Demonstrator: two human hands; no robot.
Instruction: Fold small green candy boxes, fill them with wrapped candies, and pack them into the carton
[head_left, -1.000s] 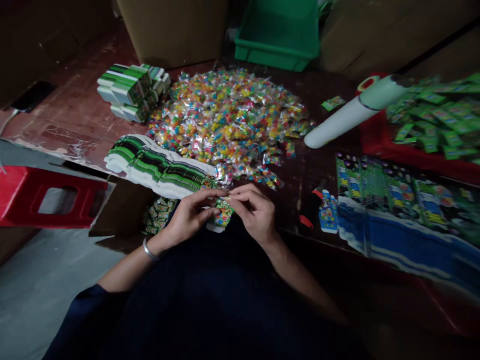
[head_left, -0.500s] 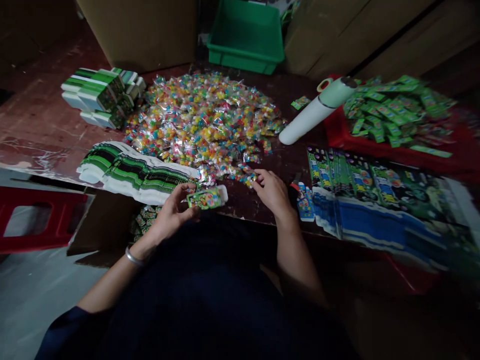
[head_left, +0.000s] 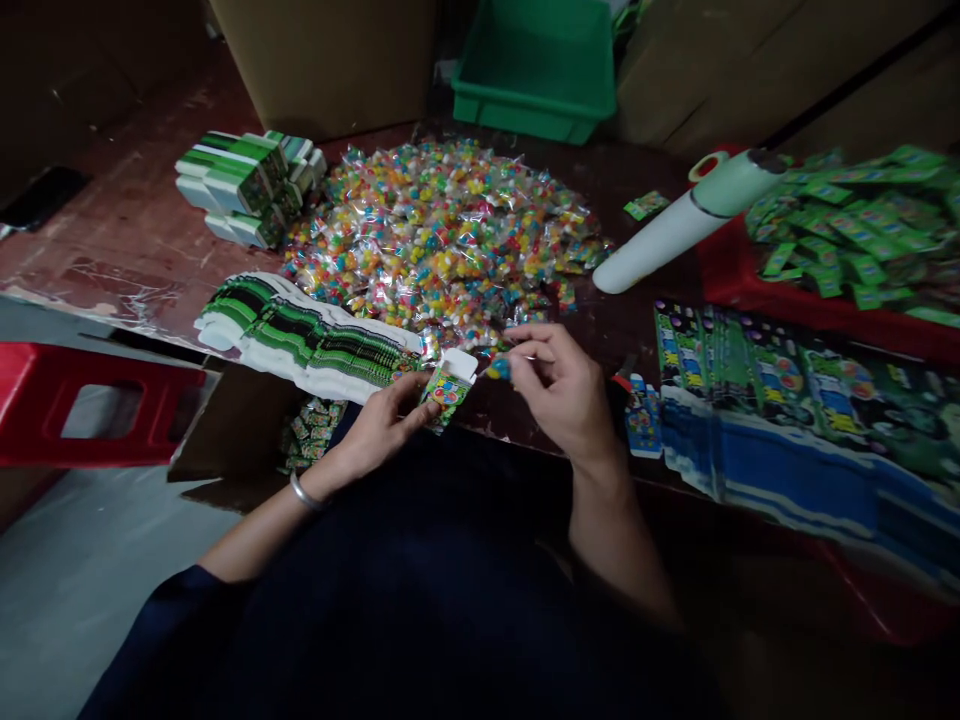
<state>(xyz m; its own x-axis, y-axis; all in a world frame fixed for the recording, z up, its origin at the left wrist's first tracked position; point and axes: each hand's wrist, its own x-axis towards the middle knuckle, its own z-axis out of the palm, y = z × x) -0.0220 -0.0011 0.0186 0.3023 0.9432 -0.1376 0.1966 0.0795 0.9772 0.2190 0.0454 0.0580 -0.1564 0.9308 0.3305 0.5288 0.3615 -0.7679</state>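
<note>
My left hand (head_left: 390,425) grips a small green printed box (head_left: 448,392) whose white flap stands up at the top. Just right of it, my right hand (head_left: 559,385) pinches a small clear packet of coloured candy (head_left: 499,368). Behind both hands spreads a large heap of candy packets (head_left: 450,230). A long row of flat green and white cartons (head_left: 307,340) lies left of the heap, its near end beside my left hand.
Bundled cartons (head_left: 236,185), a green tray (head_left: 536,75), a white roll (head_left: 675,230) and green sachets (head_left: 862,225) stand around the heap. Printed blue-green sheets (head_left: 795,430) lie right. An open cardboard box (head_left: 225,430) and red stool (head_left: 97,405) are below left.
My right hand has lifted a candy packet from the heap's edge and holds it near the box. The box in my left hand has turned more upright. The whole view has shifted.
</note>
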